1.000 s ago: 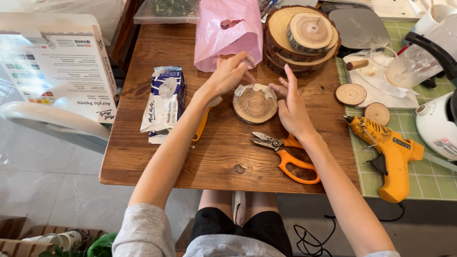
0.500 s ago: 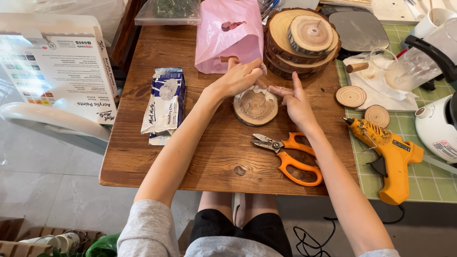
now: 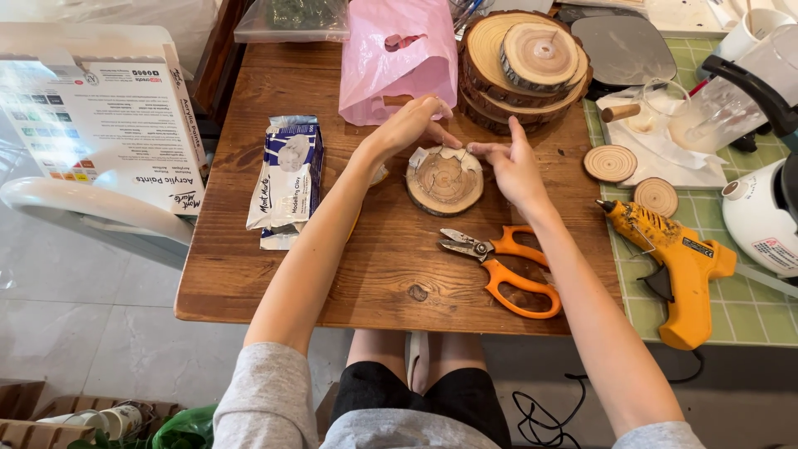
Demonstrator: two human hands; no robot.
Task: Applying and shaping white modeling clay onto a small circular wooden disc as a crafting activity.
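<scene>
Two hands meet at the far edge of a round wood slice [image 3: 445, 180] that lies flat near the middle of the brown wooden worktop [image 3: 249, 274]. The left hand [image 3: 410, 126] comes in from the left, its fingers curled down so the tips touch a thin pale strip along the slice's upper rim. The right hand [image 3: 513, 164] rests just beside the slice on the right, fingers stretched toward the same rim and touching the strip's end. Neither grip is closed around anything: the fingers only press on the strip and rim.

Just below the slice lie orange-handled scissors [image 3: 503, 268], blades slightly apart and pointing left, close to the right forearm. Left of the slice sits a blue-and-white packet of modelling clay [image 3: 288, 179]. Behind the hands stands a pink plastic bag [image 3: 397, 58], and next to it a stack of larger wood rounds [image 3: 525, 66]. To the right, on a green grid mat [image 3: 748, 312], lies a yellow glue gun [image 3: 677, 258], with two small wood discs [image 3: 611, 163] near its nozzle.
</scene>
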